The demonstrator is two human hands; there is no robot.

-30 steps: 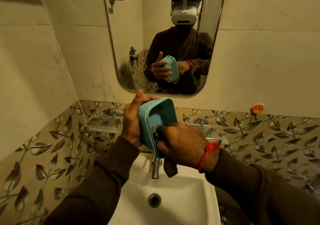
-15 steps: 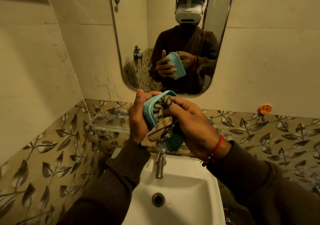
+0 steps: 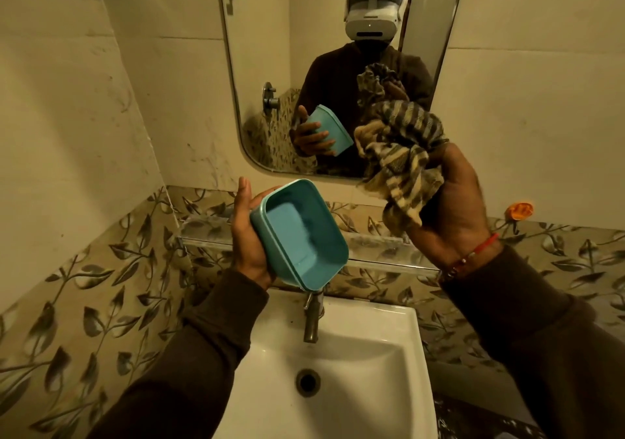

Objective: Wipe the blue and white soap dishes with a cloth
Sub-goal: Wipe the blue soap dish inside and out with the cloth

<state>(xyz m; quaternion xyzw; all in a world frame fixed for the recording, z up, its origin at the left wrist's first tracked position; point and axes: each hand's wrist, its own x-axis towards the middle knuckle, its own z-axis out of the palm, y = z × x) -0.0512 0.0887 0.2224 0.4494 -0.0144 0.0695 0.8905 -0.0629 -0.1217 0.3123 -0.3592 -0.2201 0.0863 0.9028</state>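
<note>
Holding the blue soap dish up over the sink.

My left hand has its fingers clamped round the dish, open side facing me. My right hand squeezes the cloth, well apart. I think the cloth goes back inside next. Lots of open room, but the tap sits just below the dish edge.

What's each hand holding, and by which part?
Left hand: blue soap dish, gripped by its outer side. Right hand: striped cloth, bunched in the fingers.
</note>
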